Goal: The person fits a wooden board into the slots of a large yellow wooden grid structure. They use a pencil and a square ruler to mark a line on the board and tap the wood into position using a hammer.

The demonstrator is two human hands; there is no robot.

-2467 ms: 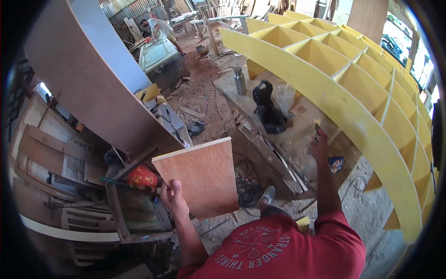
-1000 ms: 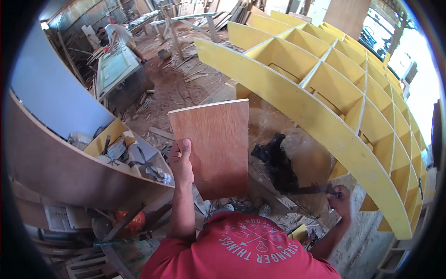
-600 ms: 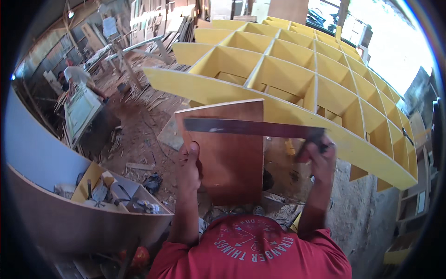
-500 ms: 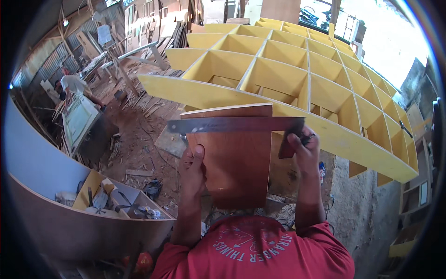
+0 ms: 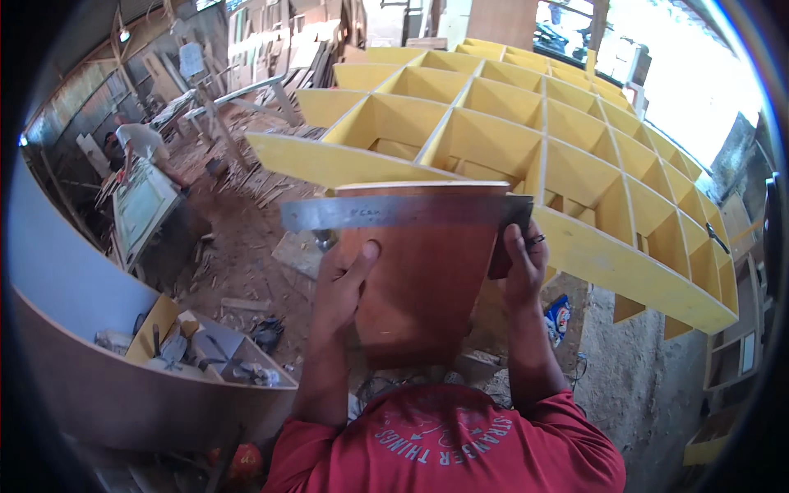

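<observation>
A reddish-brown wooden board point(image 5: 423, 287) stands tilted before me, its pale top edge facing away. My left hand point(image 5: 343, 275) grips its left edge, thumb flat on the face. My right hand point(image 5: 523, 261) is closed on the dark stock of a try square point(image 5: 394, 212). The stock sits at the board's right edge. Its long metal blade crosses the face just below the top edge and sticks out past the left side. The fingers of both hands are partly hidden behind the board and stock.
A large yellow wooden grid frame point(image 5: 427, 168) spreads beyond the board. At lower left, an open wooden box point(image 5: 246, 361) holds tools. Scrap wood litters the dirt floor point(image 5: 238, 246). A person point(image 5: 140, 144) bends over a panel at far left. A blue packet point(image 5: 557, 319) lies right of my forearm.
The try square's stock has moved left, up to the board's right edge, and its blade reaches farther left. The board has shifted a little to the right.
</observation>
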